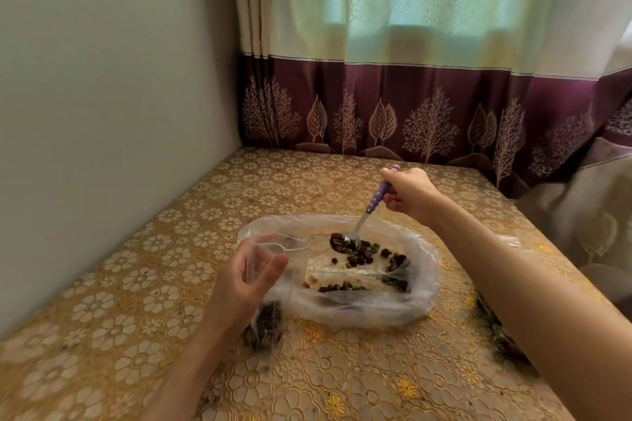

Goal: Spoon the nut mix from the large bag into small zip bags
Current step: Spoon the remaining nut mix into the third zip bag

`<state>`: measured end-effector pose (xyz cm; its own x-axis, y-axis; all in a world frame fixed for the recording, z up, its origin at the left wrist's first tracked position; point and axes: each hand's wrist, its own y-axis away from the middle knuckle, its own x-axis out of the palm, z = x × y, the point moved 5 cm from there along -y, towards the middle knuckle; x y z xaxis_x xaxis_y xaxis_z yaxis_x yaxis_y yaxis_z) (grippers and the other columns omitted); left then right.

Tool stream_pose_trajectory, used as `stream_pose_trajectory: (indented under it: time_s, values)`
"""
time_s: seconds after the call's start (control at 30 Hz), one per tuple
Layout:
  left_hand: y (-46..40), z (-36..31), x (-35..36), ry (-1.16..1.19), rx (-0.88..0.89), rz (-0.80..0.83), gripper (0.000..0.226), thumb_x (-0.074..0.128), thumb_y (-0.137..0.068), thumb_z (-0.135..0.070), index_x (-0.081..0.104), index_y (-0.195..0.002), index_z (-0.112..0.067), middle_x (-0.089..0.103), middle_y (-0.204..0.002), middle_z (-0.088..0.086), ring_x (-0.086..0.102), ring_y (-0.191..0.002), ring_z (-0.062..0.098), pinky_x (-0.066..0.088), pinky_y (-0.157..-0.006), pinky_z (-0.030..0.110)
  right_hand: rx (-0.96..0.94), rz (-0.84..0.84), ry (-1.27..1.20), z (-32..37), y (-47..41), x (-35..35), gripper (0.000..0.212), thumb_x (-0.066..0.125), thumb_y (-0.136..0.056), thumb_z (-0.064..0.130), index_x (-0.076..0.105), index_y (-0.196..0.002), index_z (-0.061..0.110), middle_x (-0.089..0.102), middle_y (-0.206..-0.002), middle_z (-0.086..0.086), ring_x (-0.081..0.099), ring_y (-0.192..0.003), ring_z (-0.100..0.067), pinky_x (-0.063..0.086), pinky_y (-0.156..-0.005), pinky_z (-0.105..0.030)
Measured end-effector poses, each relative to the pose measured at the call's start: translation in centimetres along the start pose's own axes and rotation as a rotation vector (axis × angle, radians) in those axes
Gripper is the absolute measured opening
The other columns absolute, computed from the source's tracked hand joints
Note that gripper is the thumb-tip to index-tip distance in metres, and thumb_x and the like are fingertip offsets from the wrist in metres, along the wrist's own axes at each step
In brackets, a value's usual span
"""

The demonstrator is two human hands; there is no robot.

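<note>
Plastic film, thin and cloudy, forms the large bag (424, 270), which lies flat on the desk (164, 284) with its mouth rolled back into a soft, puffy rim. Inside it the nut mix (362, 251) is spread thin: dark, lumpy pieces, some brown and some greenish, in loose clusters on the crinkled floor of the bag.

My right hand (408, 193) has its grip curled around the ribbed purple handle of the spoon (372, 207); the shiny metal bowl dips down into the mix near the far side of the large bag.

My left hand (248, 278) holds a small zip bag (266, 314) upright at the near left rim of the large bag. Its grip is clamped on the clear film just under the mouth, thumb on one side and fingers on the other, so the mouth gapes. The bag's lower part is packed with the same dark pieces and rests on the desk.

An embossed gold covering with round flower shapes overlays the desk. Beyond it hangs a curtain (427, 106), pale green above and plum below, with tree and leaf figures. A plain wall (102, 96) stands at the left.
</note>
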<state>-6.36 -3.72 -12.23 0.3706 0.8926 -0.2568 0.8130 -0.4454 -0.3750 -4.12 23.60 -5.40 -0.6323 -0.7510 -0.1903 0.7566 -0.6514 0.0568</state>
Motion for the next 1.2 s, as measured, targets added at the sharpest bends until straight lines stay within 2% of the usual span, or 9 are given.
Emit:
stream_pose_trajectory:
  time_s: [0.13,0.3,0.43,0.57,0.67,0.8,0.9,1.03,1.2]
  values:
    - [0.1,0.1,0.2,0.019,-0.011,0.037,0.09,0.048,-0.049,-0.091,0.057,-0.101,-0.018,0.065,-0.083,0.005,0.061,-0.076,0.025,0.053,-0.071,0.038,-0.073,0.006,-0.075,3.4,0.9,1.6,0.032,0.046,-0.095,0.013,0.053,-0.064,0.005,0.061,-0.044,-0.007,0.046,-0.033,-0.008,0.036,-0.033,-0.015]
    - [0.1,0.3,0.2,0.031,-0.013,0.042,0.088,0.048,-0.049,-0.091,0.057,-0.101,-0.02,0.067,-0.083,-0.004,0.063,-0.071,0.006,0.046,-0.065,0.022,-0.172,0.055,-0.088,6.2,2.4,4.4,0.04,0.047,-0.092,0.013,0.055,-0.054,0.005,0.063,-0.051,-0.013,0.046,-0.04,-0.01,0.036,-0.034,-0.017]
    - [0.0,0.5,0.1,0.037,-0.017,0.031,0.089,0.047,-0.047,-0.092,0.056,-0.099,-0.021,0.067,-0.082,-0.005,0.062,-0.069,0.003,0.045,-0.064,0.018,-0.351,0.138,-0.021,7.9,4.5,6.6,0.033,0.049,-0.095,0.019,0.055,-0.065,0.007,0.066,-0.062,-0.02,0.05,-0.045,-0.016,0.037,-0.038,-0.018]
    - [0.0,0.3,0.2,0.09,0.008,0.029,0.081,0.05,-0.047,-0.09,0.055,-0.099,-0.028,0.067,-0.084,-0.016,0.063,-0.071,-0.002,0.047,-0.062,0.012,-0.622,0.172,0.053,9.4,7.3,8.0,0.025,0.054,-0.095,0.019,0.053,-0.072,0.009,0.063,-0.053,-0.011,0.054,-0.041,-0.014,0.038,-0.039,-0.019]
    - [0.0,0.2,0.1,0.117,0.006,0.004,0.075,0.051,-0.046,-0.09,0.053,-0.097,-0.036,0.068,-0.085,-0.008,0.065,-0.073,0.0,0.049,-0.062,0.013,-0.743,0.175,0.073,10.0,8.7,8.2,0.023,0.055,-0.094,0.018,0.052,-0.074,0.008,0.061,-0.05,-0.007,0.054,-0.035,-0.007,0.037,-0.038,-0.014]
    - [0.1,0.1,0.1,0.129,0.016,-0.004,0.079,0.052,-0.045,-0.09,0.054,-0.1,-0.032,0.066,-0.084,-0.003,0.064,-0.071,0.0,0.05,-0.061,0.016,-0.738,0.159,0.003,9.9,8.5,7.1,0.022,0.054,-0.095,0.018,0.052,-0.076,0.008,0.061,-0.053,-0.013,0.054,-0.036,-0.012,0.035,-0.037,-0.017]
    - [0.0,0.2,-0.1,0.092,0.028,-0.017,0.08,0.05,-0.046,-0.091,0.054,-0.098,-0.03,0.067,-0.082,-0.005,0.064,-0.071,-0.001,0.05,-0.062,0.017,-0.702,0.045,-0.074,8.6,7.4,5.0,0.025,0.048,-0.097,0.019,0.05,-0.075,0.009,0.059,-0.054,-0.014,0.051,-0.037,-0.014,0.034,-0.038,-0.019]
    - [0.0,0.4,-0.1,0.046,0.034,0.004,0.077,0.049,-0.05,-0.09,0.056,-0.099,-0.03,0.068,-0.089,-0.009,0.065,-0.081,0.002,0.053,-0.07,0.025,-0.587,-0.122,-0.137,5.5,5.7,2.1,0.027,0.041,-0.099,0.021,0.047,-0.075,0.012,0.055,-0.043,-0.002,0.058,-0.043,-0.019,0.036,-0.042,-0.017]
    - [-0.1,0.7,-0.1,0.048,0.023,-0.002,0.08,0.049,-0.051,-0.089,0.056,-0.099,-0.025,0.066,-0.079,-0.013,0.062,-0.068,0.002,0.047,-0.066,0.023,-0.49,-0.225,0.074,1.2,4.2,-0.6,0.023,0.042,-0.099,0.021,0.051,-0.08,0.013,0.057,-0.045,0.0,0.058,-0.039,-0.013,0.039,-0.042,-0.017]
